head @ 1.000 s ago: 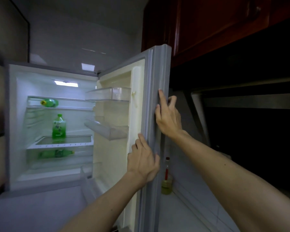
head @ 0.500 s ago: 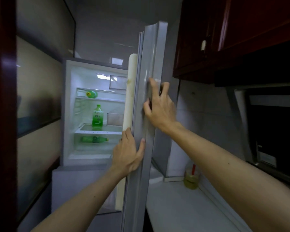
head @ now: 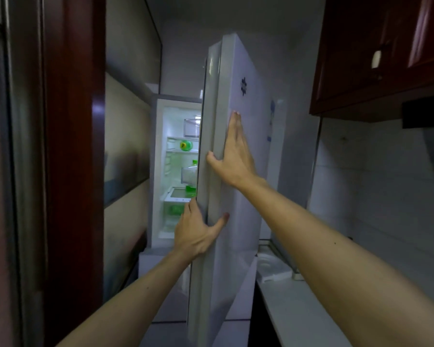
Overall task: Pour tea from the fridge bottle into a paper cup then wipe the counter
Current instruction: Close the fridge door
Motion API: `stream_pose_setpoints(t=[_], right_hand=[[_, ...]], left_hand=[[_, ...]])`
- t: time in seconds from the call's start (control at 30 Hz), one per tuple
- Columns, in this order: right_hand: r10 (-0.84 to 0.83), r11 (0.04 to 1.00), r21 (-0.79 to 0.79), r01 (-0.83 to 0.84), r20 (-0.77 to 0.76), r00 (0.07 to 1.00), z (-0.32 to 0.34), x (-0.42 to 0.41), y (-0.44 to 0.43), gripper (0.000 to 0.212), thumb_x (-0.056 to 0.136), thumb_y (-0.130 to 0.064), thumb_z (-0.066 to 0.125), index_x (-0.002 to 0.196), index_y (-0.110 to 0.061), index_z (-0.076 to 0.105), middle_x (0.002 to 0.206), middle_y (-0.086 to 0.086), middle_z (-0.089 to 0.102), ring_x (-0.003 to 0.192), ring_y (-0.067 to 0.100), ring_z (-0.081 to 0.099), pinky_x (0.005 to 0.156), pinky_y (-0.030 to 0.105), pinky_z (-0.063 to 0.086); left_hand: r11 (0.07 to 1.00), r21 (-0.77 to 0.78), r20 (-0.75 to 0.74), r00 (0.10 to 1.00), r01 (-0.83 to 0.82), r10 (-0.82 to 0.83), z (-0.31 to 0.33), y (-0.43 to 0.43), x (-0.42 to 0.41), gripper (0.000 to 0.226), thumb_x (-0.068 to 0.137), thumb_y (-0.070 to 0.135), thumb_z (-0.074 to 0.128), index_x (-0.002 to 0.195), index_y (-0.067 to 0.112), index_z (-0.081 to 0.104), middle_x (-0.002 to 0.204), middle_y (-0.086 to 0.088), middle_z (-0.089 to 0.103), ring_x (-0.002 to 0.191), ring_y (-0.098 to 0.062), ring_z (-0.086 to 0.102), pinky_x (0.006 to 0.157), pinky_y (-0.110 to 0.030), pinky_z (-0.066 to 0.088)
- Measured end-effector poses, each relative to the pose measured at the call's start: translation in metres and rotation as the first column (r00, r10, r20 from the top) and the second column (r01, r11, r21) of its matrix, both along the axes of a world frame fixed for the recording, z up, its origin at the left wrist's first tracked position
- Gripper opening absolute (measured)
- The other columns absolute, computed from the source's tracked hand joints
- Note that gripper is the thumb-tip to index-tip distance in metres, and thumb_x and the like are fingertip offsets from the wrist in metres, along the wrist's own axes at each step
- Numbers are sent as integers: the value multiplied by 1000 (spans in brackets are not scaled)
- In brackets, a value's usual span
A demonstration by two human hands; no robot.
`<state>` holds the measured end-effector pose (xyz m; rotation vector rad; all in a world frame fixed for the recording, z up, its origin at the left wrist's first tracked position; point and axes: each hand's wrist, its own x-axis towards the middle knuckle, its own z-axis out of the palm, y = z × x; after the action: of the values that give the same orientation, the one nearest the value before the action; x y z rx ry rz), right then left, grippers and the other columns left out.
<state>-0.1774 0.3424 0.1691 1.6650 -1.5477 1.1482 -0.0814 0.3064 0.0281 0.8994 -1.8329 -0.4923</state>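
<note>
The white fridge door (head: 238,171) stands partly open, edge-on to me. My left hand (head: 198,231) grips its front edge low down, fingers wrapped inside and thumb on the outer face. My right hand (head: 232,154) lies flat on the outer face higher up, thumb hooked over the edge. Through the gap the lit fridge interior (head: 178,171) shows a green tea bottle (head: 186,145) lying on the top shelf. A second green bottle (head: 193,162) stands on the shelf below, mostly hidden by the door. No paper cup is in view.
A white counter (head: 298,309) runs along the right under dark red wall cabinets (head: 381,53), with a white moulded tray (head: 271,269) at its far end. A dark red door frame (head: 73,159) and wall close in the left side.
The door has swung toward shut, narrowing the view into the fridge. My right hand went from gripping the edge to lying flat on the outer face. I have stepped back.
</note>
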Motion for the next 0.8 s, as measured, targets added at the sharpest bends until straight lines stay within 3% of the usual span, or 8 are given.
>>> stream_pose_setpoints(t=[0.2,0.33,0.43,0.57,0.63,0.73,0.8], right_hand=[[14,1000,16,-13,-103,995,-5,13,-36,100,93,-47,55,150,-5,-16,160,14,-18,149,24,-11,122,35,5],[73,997,3,-73,-156,985,-11,23,-70,99,93,-46,55,150,-5,-15,159,18,-19,148,30,-15,121,38,-1],[100,994,-13,-105,-187,977,-16,28,-102,96,92,-49,52,152,-9,-11,160,16,-18,148,30,-15,120,43,3],[137,989,-32,-146,-184,973,-21,40,-151,90,92,-53,47,154,-19,-8,161,11,-18,148,28,-16,120,48,1],[106,993,-29,-113,-181,978,-21,49,-176,90,92,-54,46,153,-21,-12,160,11,-20,147,29,-20,119,47,-4],[57,997,-31,-65,-199,978,-23,58,-206,92,91,-55,46,152,-22,-14,160,13,-19,147,32,-19,118,48,-6],[35,998,-46,-46,-210,977,-24,62,-224,92,91,-55,46,153,-22,-13,161,14,-17,147,33,-17,118,50,-4]], left_hand=[[1000,-27,-124,992,-5,2,-14,-38,17,69,78,63,61,131,22,44,127,2,57,114,-22,57,96,-44,49],[998,-40,-210,977,37,-45,-22,-70,26,69,79,61,57,133,20,47,127,2,59,115,-17,58,98,-44,49],[995,5,-296,951,96,-90,-26,-98,34,63,78,63,57,127,24,51,122,4,63,110,-14,61,96,-44,51],[977,89,-434,890,194,-137,-29,-140,41,73,75,63,60,134,21,50,123,2,65,109,-16,65,96,-46,52],[963,124,-494,857,237,-148,-26,-162,42,72,77,59,62,136,19,49,124,-1,65,108,-16,66,95,-42,53],[945,168,-567,812,281,-141,-20,-188,44,53,88,46,61,132,16,53,122,-6,66,101,-10,68,81,-23,55],[935,183,-598,790,303,-138,-15,-203,45,58,87,46,57,134,13,53,123,-6,66,100,-8,68,73,-14,54]])
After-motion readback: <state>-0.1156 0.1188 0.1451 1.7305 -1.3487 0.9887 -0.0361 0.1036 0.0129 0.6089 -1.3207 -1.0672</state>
